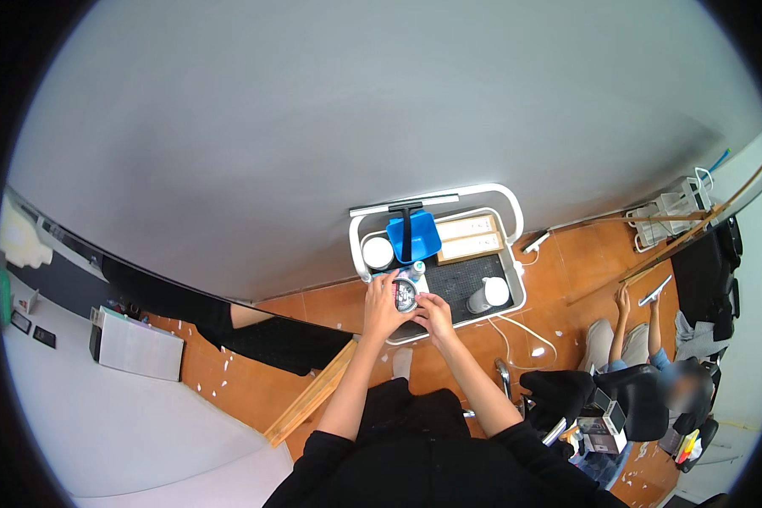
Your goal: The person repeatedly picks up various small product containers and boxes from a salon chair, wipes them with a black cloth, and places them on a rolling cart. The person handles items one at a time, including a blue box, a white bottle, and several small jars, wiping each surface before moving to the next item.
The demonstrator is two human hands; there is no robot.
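My left hand (381, 310) and my right hand (436, 317) are both closed around a round tin (406, 296). Its top is black and white with some red, and it bears writing. The tin is over the near left part of a white trolley's top tray (522, 289). Just beyond my fingers stands a small white bottle or can (418, 270). A blue plastic bin (427, 236) is farther back, with a black-handled squeegee (406, 228) lying across it. To the bin's left is a white round tub (378, 253).
Two cardboard boxes (470, 246) and a white lidded jug (492, 295) share the tray. A pale cable (533, 330) loops on the floor. A wood-framed mirror (311, 397) leans at left. At right, a seated person (635, 343) holds a squeegee (655, 291) beside black chairs (635, 400).
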